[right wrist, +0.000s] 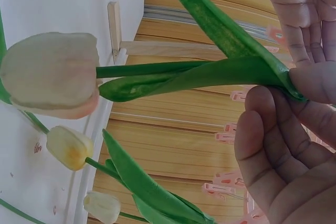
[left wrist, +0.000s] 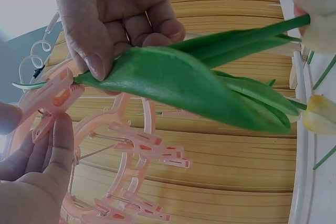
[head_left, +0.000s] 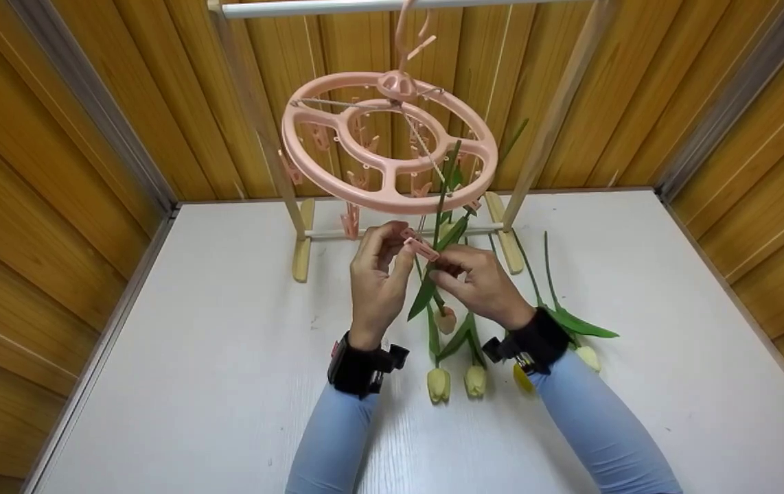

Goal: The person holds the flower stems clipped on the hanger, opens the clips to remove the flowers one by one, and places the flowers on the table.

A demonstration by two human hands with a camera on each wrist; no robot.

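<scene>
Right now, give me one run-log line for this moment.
left hand: pinches pink clip | right hand: holds tulip stem at clip | spare tulips: on table

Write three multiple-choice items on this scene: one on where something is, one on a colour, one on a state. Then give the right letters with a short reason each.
1. Where do the spare tulips lie?
A. on the white table
B. on the top rail
C. in a vase

2. What colour is the round peg hanger?
A. blue
B. pink
C. black

3. What is the left hand doing to the peg?
A. resting flat on the table
B. pinching it
C. hanging idle, away from it

Answers:
1. A: the blooms rest on the table between the person's forearms.
2. B: ring and pegs are all pink.
3. B: the left fingers squeeze the peg while the right hand holds the tulip stem at it.
</scene>
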